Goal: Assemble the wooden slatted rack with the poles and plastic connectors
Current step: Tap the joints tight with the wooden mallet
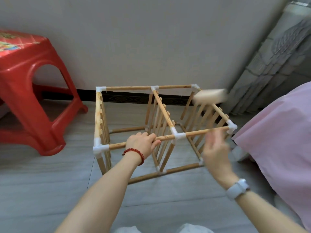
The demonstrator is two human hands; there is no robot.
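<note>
Left hand (143, 142) grips front top pole (117, 146) of near-complete rack (178, 136); right hand (214, 148) blurred, state indeterminate. Next: seat loose joints.

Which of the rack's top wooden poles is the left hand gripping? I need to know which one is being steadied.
The near top wooden pole, left of the white plastic T-connector. The left hand curls round it; the other top poles go untouched.

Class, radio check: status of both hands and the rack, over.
Left hand grips the rack's near top pole. Right hand blurred, open, holding nothing. Rack upright on floor, connectors fitted. Nothing in the way.
</note>
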